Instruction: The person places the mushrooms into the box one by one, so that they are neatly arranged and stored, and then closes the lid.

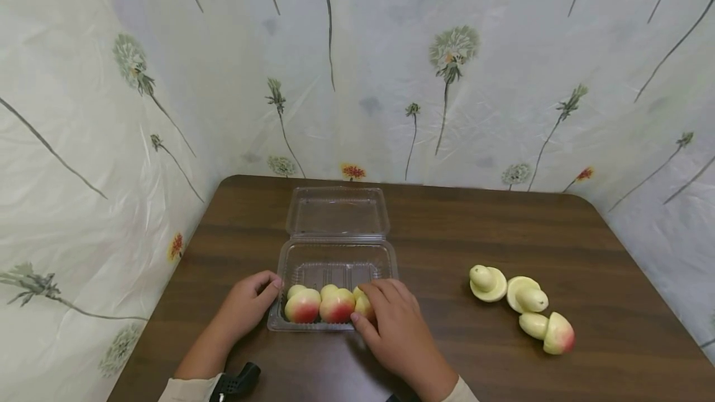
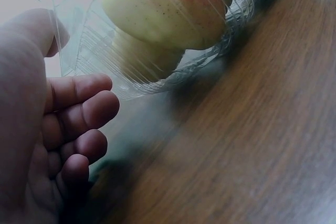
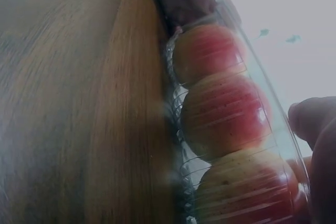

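A clear plastic clamshell container (image 1: 324,268) lies with its lid folded back. Inside, along its front wall, three toy mushrooms stand in a row, each with a pale yellow and red cap: the left mushroom (image 1: 303,308), the middle mushroom (image 1: 336,307) and the right mushroom (image 1: 364,306). My left hand (image 1: 249,303) pinches the container's left wall, thumb (image 2: 44,30) on the inner side and fingers (image 2: 97,109) outside. Over the right mushroom, my right hand (image 1: 393,324) curls its fingers and thumb round the cap, hiding part of it.
To the right on the brown wooden table (image 1: 447,228) lie three more mushrooms: one far (image 1: 488,283), one in the middle (image 1: 527,294) and one nearest (image 1: 548,332). The container's transparent lid (image 1: 337,213) rests flat behind it. A flower-patterned sheet (image 1: 374,79) hangs at the table's far edge.
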`<state>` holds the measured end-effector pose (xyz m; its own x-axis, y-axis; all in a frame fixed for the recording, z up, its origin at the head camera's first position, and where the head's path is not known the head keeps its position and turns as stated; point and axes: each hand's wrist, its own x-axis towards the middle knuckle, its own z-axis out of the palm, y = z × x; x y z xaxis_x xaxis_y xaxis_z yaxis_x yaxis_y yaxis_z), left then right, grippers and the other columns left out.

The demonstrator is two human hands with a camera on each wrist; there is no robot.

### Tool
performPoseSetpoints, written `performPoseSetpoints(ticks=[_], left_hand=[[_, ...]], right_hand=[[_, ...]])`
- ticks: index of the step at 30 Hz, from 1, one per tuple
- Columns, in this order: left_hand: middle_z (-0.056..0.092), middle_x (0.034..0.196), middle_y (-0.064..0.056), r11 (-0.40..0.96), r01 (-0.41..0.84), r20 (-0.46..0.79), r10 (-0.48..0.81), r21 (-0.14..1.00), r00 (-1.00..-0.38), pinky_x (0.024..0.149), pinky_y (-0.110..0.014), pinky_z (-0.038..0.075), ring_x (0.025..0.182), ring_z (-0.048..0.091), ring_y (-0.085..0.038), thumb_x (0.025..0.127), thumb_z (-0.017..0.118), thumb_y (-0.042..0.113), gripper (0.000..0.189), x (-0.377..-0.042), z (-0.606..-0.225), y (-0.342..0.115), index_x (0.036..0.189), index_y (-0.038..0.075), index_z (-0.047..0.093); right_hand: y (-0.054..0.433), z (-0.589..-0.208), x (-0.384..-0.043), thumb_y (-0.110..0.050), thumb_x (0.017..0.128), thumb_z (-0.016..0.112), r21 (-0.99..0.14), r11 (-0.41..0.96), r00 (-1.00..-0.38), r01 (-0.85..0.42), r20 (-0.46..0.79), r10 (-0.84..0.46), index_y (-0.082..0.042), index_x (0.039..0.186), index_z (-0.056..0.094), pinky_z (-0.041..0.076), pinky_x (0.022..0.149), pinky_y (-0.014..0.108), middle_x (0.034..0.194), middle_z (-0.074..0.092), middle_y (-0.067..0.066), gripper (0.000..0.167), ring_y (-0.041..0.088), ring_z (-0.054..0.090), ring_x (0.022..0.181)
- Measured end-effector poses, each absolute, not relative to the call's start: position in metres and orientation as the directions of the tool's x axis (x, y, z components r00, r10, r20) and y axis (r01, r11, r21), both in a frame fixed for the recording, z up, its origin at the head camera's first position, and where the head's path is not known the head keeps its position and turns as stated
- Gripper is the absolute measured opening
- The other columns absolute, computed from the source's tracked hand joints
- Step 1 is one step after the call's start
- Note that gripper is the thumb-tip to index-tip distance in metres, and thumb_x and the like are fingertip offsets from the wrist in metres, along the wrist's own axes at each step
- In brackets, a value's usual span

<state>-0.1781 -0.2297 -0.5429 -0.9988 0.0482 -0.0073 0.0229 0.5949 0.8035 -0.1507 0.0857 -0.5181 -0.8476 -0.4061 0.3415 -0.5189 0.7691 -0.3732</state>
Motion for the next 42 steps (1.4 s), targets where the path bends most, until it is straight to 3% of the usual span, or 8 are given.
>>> performPoseSetpoints(ticks=[6,12,24,33,42], left_hand=[[0.07,0.099,0.003,0.591,0.015,-0.013,0.044,0.807,-0.999,0.088,-0.038,0.049,0.092,0.06,-0.015,0.107,0.059,0.028,0.019,-0.177,-0.542,-0.229,0.1,0.019,0.073],[0.07,0.098,0.003,0.586,0.014,-0.012,0.04,0.81,-0.999,0.088,-0.037,0.049,0.092,0.06,-0.015,0.107,0.059,0.027,0.018,-0.177,-0.542,-0.229,0.099,0.019,0.073],[0.07,0.097,0.003,0.583,0.023,-0.006,0.048,0.812,-0.999,0.087,-0.037,0.049,0.091,0.06,-0.015,0.106,0.06,0.027,0.017,-0.178,-0.543,-0.229,0.098,0.02,0.073],[0.07,0.097,0.005,0.583,0.026,-0.006,0.053,0.812,-0.999,0.087,-0.036,0.049,0.09,0.06,-0.013,0.107,0.06,0.029,0.018,-0.176,-0.545,-0.23,0.098,0.02,0.073],[0.07,0.097,0.005,0.571,0.029,-0.002,0.053,0.82,-0.999,0.088,-0.036,0.049,0.091,0.06,-0.013,0.107,0.059,0.032,0.02,-0.177,-0.545,-0.23,0.098,0.021,0.073]], right_hand=[[0.088,-0.519,-0.154,-0.031,0.095,0.073,-0.47,0.695,-0.831,-0.544,0.413,-0.372,-0.011,0.127,0.069,0.044,0.107,0.051,0.126,0.069,0.002,0.038,0.025,0.058,0.124],[0.093,-0.519,-0.154,-0.018,0.094,0.074,-0.619,0.611,-0.862,-0.494,0.44,-0.25,-0.011,0.124,0.07,0.049,0.102,0.051,0.126,0.069,-0.001,0.031,0.021,0.059,0.123],[0.105,-0.523,-0.156,-0.002,0.092,0.07,-0.711,0.524,-0.848,-0.468,0.528,-0.04,-0.008,0.122,0.069,0.052,0.094,0.035,0.12,0.067,-0.003,0.031,0.015,0.061,0.11],[0.116,-0.534,-0.163,0.005,0.089,0.066,-0.742,0.483,-0.821,-0.464,0.565,0.08,0.0,0.124,0.066,0.048,0.095,0.021,0.111,0.066,0.009,0.035,0.018,0.057,0.108],[0.13,-0.536,-0.171,0.002,0.086,0.069,-0.653,0.597,-0.767,-0.466,0.635,0.095,0.0,0.12,0.068,0.04,0.091,0.031,0.109,0.067,0.012,0.034,0.026,0.055,0.105]])
